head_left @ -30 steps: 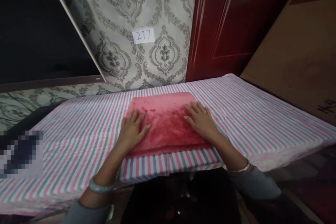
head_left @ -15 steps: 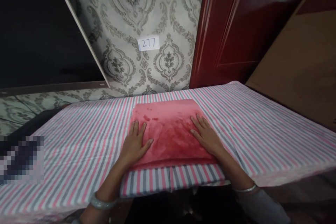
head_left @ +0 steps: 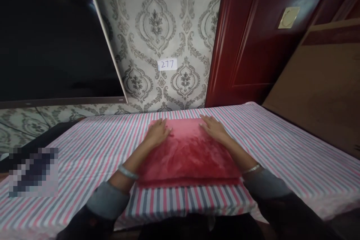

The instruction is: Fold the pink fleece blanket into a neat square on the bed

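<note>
A pixelated patch (head_left: 33,172) hides whatever sits at our left. The striped tablecloth (head_left: 281,146) runs under patterned wallpaper (head_left: 157,26), a red door (head_left: 247,45) and a paper label (head_left: 167,64) reading 277. On the cloth lies a folded red towel (head_left: 188,153), perhaps fleece. Our left hand (head_left: 158,132) and right hand (head_left: 214,128) lie flat at its far corners, fingers gently spread.

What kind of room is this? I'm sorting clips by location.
Likely a home or guest room: damask wallpaper, a dark red door, a dark screen, and a striped-covered table where both hands press a folded red cloth.
</note>
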